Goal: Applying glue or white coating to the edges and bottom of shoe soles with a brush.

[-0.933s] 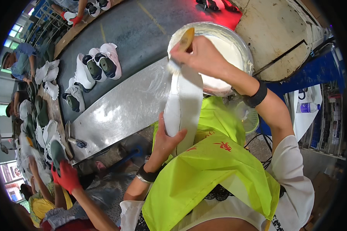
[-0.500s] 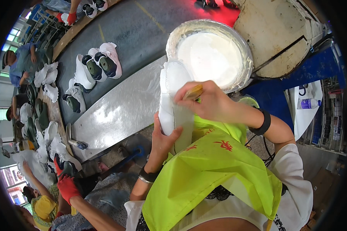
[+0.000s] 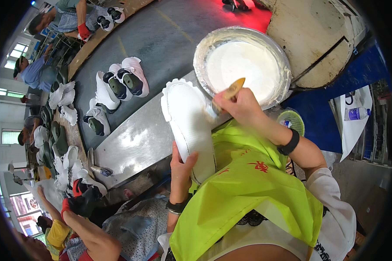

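Now, white shoe: I see it [image 3: 189,126] leaning up in front of the shiny bench [image 3: 135,145], left of the bowl [image 3: 199,65], with its flat bottom facing me.
Left hand: from far away, I have my left hand [image 3: 181,170] clamped on the shoe's near end, thumb on the bottom.
Right hand: my right hand [image 3: 245,106] has its fingers shut tight on the yellow brush [image 3: 234,89]. The brush tip is blurry by the shoe's right edge, so I can't tell if they touch.
What just changed: a moment ago the shoe was tipped more on its side. Its top has swung left, away from the bowl.
What that means: I think the brush has more room at that edge.
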Demonstrator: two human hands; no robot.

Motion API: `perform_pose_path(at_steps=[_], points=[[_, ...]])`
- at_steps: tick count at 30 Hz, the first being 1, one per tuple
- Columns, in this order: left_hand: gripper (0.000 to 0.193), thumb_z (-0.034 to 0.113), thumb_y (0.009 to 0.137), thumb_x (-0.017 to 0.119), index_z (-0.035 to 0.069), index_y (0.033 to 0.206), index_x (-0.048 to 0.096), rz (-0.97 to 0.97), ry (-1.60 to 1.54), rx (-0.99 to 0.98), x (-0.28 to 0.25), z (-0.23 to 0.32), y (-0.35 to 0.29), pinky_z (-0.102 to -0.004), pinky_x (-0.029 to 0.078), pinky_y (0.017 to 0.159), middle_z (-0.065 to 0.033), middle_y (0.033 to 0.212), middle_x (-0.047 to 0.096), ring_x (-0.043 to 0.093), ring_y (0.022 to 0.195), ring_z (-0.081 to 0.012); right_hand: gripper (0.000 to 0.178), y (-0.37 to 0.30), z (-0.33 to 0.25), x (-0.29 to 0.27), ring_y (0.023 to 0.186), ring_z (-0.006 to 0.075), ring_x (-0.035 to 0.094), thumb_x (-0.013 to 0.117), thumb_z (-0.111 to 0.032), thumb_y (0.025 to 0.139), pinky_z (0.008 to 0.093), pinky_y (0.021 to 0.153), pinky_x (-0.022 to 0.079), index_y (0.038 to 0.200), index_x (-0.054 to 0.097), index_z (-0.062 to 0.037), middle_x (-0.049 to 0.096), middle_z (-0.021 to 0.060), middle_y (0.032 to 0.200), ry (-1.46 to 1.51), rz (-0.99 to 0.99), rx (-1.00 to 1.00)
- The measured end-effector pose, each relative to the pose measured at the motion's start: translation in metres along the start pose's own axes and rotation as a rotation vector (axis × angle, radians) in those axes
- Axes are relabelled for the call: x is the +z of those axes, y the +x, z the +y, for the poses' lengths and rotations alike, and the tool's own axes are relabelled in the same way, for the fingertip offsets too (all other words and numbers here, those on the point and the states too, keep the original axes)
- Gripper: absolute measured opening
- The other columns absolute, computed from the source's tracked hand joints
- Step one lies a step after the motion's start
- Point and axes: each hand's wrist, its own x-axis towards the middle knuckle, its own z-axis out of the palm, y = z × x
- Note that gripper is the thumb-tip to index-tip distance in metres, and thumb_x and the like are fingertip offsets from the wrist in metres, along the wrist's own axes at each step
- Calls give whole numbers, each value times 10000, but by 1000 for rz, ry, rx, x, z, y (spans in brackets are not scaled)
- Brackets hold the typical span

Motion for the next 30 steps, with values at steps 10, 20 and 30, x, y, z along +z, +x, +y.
perform_pose_path(at_steps=[10,20,30], points=[[625,128,880,599,-10,1415,308,-16,-260,-48,-21,34,7,-338,448,954,-145,1294,511,534,1142,-212,186,30,-25,33,684,95,583,627,-172,872,271,633,473,912,671,4,652,65,732,184,-6,-245],[550,215,868,661,-18,1315,442,-242,17,-150,23,180,271,-387,539,862,-155,1177,600,630,1018,-252,145,49,-36,-69,883,128,607,670,-66,877,253,700,493,1005,663,1,616,91,953,453,-36,40],[980,452,748,746,-80,1409,254,89,503,137,231,122,592,-435,479,926,-269,1275,523,571,1137,-317,106,77,-12,-119,1022,194,590,608,2,890,295,885,473,978,664,19,621,133,1062,74,264,114]])
